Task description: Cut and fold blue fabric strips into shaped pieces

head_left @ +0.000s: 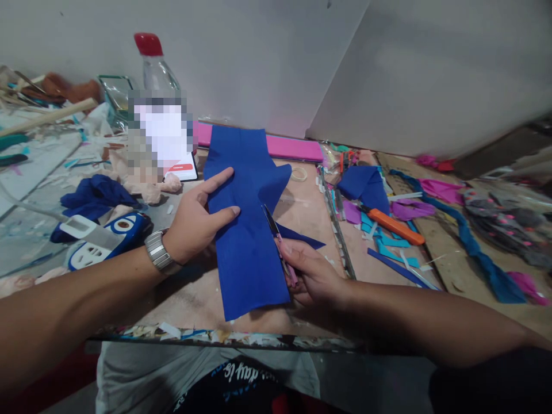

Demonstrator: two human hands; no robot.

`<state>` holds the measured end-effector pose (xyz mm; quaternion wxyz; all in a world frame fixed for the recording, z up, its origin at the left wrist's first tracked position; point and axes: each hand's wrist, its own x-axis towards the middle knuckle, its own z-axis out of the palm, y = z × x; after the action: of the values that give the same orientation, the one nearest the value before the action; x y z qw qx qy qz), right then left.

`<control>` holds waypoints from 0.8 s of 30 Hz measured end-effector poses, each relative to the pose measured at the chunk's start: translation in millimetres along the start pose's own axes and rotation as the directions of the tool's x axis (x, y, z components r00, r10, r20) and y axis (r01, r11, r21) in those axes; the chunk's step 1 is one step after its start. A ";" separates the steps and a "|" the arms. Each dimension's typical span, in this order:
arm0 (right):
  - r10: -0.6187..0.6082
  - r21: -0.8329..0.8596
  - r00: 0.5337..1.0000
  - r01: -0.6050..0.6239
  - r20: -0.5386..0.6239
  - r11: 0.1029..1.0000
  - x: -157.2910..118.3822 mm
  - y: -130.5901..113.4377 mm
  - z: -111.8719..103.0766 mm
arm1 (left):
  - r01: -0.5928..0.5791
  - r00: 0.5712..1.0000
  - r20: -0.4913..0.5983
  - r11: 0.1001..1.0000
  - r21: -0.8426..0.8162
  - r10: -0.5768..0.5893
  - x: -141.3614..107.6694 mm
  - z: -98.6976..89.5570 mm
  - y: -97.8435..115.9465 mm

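Note:
A long piece of blue fabric [248, 253] lies over the middle of the work surface, with a flap curling up at its right side. My left hand [196, 215] holds the fabric's left edge, thumb and index finger spread on top; its other fingers are hidden. Small scissors with pink handles [272, 225] are in my right hand [313, 270], their blades at the fabric's right edge beside the flap. A narrow pointed blue strip [299, 236] sticks out to the right, beyond the blades.
A phone [170, 138] leans before a red-capped bottle [159, 72]. Behind the fabric lies a pink strip [297, 148]. An orange cutter [397, 226] and scraps are on the right; a power strip [107, 238] and bunched blue cloth [97, 195] are on the left.

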<state>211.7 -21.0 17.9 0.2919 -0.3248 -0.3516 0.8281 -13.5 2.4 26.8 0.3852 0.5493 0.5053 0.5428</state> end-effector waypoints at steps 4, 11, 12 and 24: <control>0.009 -0.019 1.000 -0.010 -0.024 1.000 -1.6 1.1 -1.1 | -0.019 1.000 -0.005 1.000 0.011 0.019 0.3 -0.6 -0.8; 0.019 -0.017 1.000 -0.019 -0.016 1.000 1.6 1.4 -4.9 | -0.043 0.999 -0.017 0.999 -0.009 0.043 1.4 -1.7 -0.7; 0.016 -0.015 1.000 -0.017 -0.017 1.000 1.9 1.1 -4.6 | -0.041 0.999 -0.019 0.999 -0.021 0.041 1.4 -1.6 -0.7; -0.016 -0.062 0.994 0.009 -0.109 0.998 1.6 -0.7 -2.4 | -0.047 0.998 -0.050 0.998 -0.045 0.044 2.6 -1.8 -1.7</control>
<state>212.6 -18.6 16.6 0.3056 -0.3761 -0.3625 0.7961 -15.7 5.0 25.9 0.3727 0.5382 0.4893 0.5763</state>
